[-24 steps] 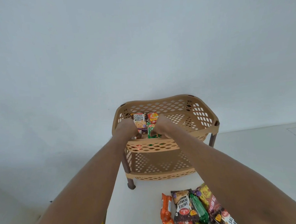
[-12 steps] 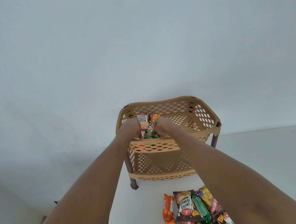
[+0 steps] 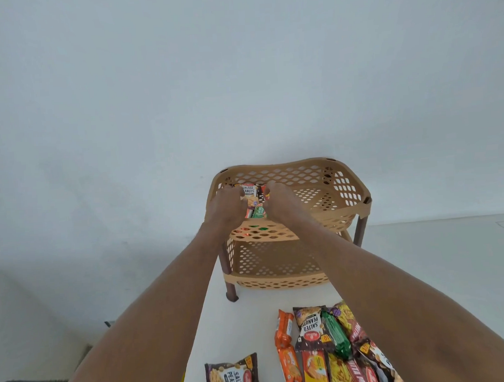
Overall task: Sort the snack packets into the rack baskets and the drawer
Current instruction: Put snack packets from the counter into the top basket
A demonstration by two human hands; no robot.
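A tan two-tier plastic rack stands on the white table against the wall, its top basket (image 3: 325,169) holding snack packets at its left end. Both my hands reach into that basket. My left hand (image 3: 226,206) and my right hand (image 3: 277,201) are curled around a salted peanuts packet (image 3: 249,191) and other packets beside it; a green packet (image 3: 259,211) shows between my wrists. Exactly what each hand grips is hidden by the fingers. The lower basket (image 3: 278,265) looks empty from here. No drawer is in view.
A pile of snack packets (image 3: 326,341) lies on the table in front of the rack, under my right forearm. A separate salted peanuts packet (image 3: 233,377) lies near the bottom edge. The table's left edge drops to the floor.
The view has tilted down a little, so more packets on the table show. My hands stay in the top basket, shifting slightly among the packets.
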